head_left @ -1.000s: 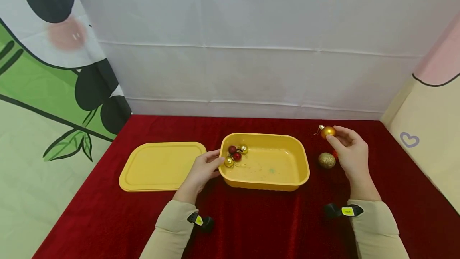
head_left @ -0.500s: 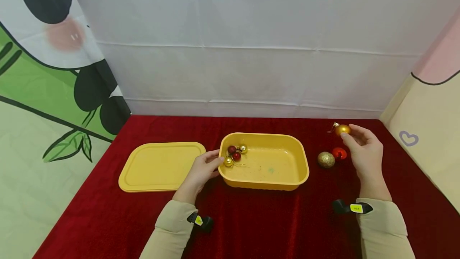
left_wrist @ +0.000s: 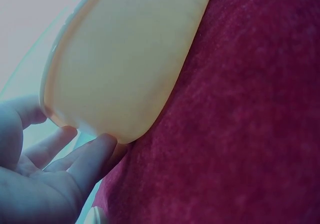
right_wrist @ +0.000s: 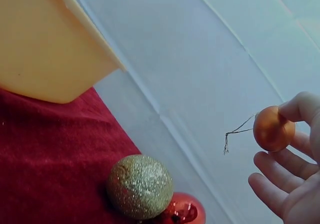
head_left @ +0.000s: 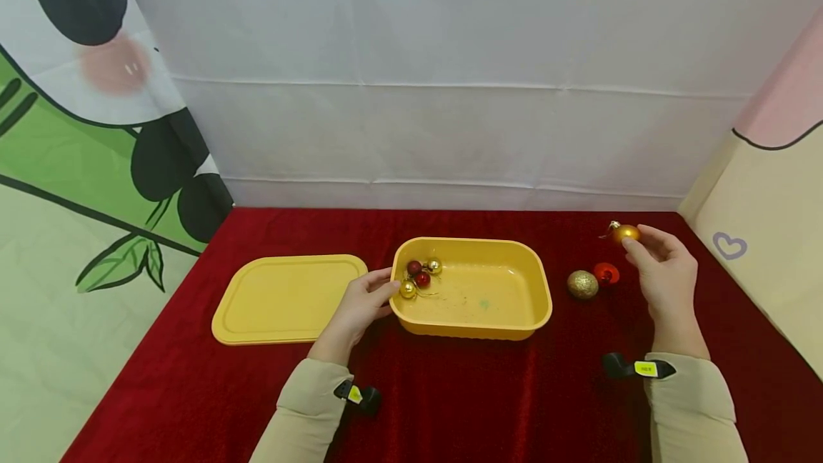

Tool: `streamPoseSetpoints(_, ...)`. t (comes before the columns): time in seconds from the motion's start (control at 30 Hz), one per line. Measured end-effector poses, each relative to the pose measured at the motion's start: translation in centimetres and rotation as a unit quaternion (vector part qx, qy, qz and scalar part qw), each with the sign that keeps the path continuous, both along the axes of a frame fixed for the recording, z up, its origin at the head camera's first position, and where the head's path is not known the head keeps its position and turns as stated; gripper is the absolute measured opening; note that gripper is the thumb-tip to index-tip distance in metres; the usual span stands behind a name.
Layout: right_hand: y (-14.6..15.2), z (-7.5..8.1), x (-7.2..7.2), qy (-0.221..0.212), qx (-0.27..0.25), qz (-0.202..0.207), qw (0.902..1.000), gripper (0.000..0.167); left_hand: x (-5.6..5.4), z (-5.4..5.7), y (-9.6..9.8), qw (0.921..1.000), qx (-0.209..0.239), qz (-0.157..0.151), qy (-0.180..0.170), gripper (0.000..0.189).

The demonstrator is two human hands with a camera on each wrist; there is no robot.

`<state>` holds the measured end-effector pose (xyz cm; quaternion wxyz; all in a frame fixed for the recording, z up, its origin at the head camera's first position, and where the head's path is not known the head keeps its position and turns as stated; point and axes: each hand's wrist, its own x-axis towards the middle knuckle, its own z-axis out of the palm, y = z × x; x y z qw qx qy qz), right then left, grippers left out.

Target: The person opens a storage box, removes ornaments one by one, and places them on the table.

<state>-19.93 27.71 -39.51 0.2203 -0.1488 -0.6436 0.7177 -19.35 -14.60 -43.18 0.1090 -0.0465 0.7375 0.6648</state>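
Left hand [head_left: 363, 299] grips left end of yellow box [head_left: 476, 329]; four small baubles [head_left: 422, 279] inside. Lid [head_left: 289, 299] flat on desk [head_left: 463, 399], toward left edge. Glitter ball [head_left: 582, 284] beside red bauble [head_left: 606, 274]. Right hand [head_left: 669, 281] pinches gold bauble [head_left: 626, 234] toward far right corner.

Soft light, slight glare in the yellow box [head_left: 489, 286], hazy bluish wrist views

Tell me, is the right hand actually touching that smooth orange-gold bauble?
Touching. The right wrist view shows it: the right hand pinches the orange-gold bauble, the thumb lying directly against its surface with no gap between.
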Motion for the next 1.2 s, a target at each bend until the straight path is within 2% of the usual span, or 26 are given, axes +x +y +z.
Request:
streamPoseSetpoints(0.23,0.7,-0.7,0.0,-0.02,0.016,0.004,0.9997,0.024,0.1,0.1,0.0,1.0,-0.003,-0.003,0.002,0.043)
streamPoseSetpoints(0.47,1.5,-1.6,0.0,-0.054,0.068,0.007,0.9962,0.036,0.0,-0.1,-0.1,1.0,-0.002,-0.005,0.004,0.043)
streamPoseSetpoints(0.67,2.1,-2.4,-0.1,-0.081,0.096,0.007,0.9921,0.027,0.2,-0.1,-0.1,1.0,-0.002,-0.004,0.007,0.043)
streamPoseSetpoints(0.73,2.3,-2.7,-0.1,-0.098,0.113,0.008,0.9888,0.029,0.2,-0.1,0.0,1.0,-0.002,-0.004,0.009,0.043)
streamPoseSetpoints(0.97,2.9,-3.9,-0.3,-0.159,0.187,0.015,0.9693,0.051,0.2,-0.2,0.0,0.9999,-0.005,-0.004,0.011,0.043)
streamPoseSetpoints(1.2,3.2,-4.9,-0.5,-0.178,0.228,0.011,0.9573,0.051,0.2,-0.1,0.0,0.9999,-0.005,-0.003,0.012,0.043)
